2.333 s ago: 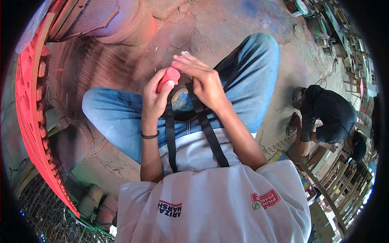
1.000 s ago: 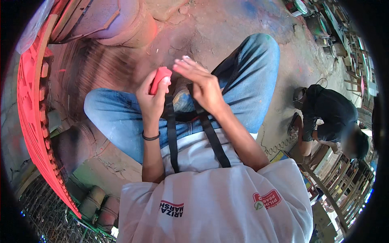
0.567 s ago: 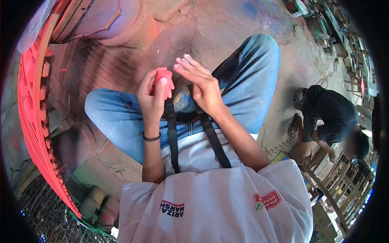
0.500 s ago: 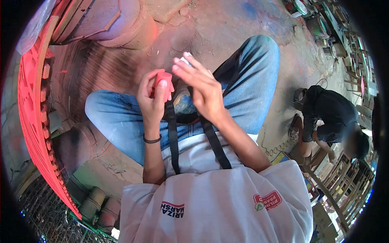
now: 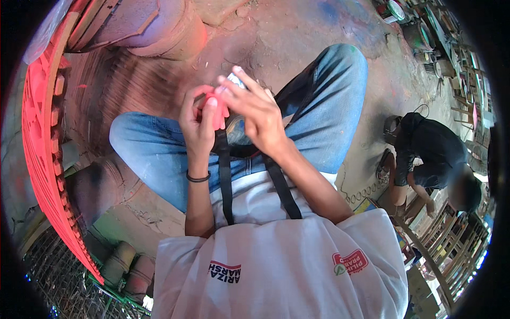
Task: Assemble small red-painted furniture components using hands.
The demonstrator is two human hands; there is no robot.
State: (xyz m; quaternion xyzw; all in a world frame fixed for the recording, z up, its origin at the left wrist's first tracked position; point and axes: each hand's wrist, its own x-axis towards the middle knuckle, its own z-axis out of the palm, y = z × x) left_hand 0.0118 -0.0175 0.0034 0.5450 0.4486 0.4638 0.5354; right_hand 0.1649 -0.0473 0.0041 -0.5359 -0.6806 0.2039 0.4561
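My left hand point(image 5: 198, 123) is closed round a small coral-red painted piece point(image 5: 219, 116), blocky with notched lower edges, its thumb pressing on the front. Just right of it, my right hand point(image 5: 260, 114) reaches over the top of the piece, fingertips at or very near its upper end. Between the right hand's fingers shows a small white-and-blue scrap point(image 5: 235, 80), mostly hidden; its kind I cannot make out. Both hands are above my crossed legs in blue jeans point(image 5: 329, 111).
A stack of coral-red painted slats point(image 5: 40, 138) curves along the left. A large paint-stained drum point(image 5: 170, 32) stands at the far left. On the right a person in black point(image 5: 433, 143) bends beside wooden racks point(image 5: 451, 244). Paint cans point(image 5: 393, 10) sit at the far right.
My right hand has moved slightly left and now overlaps the top of the red piece. The left hand keeps its hold, with the piece tilted a little.
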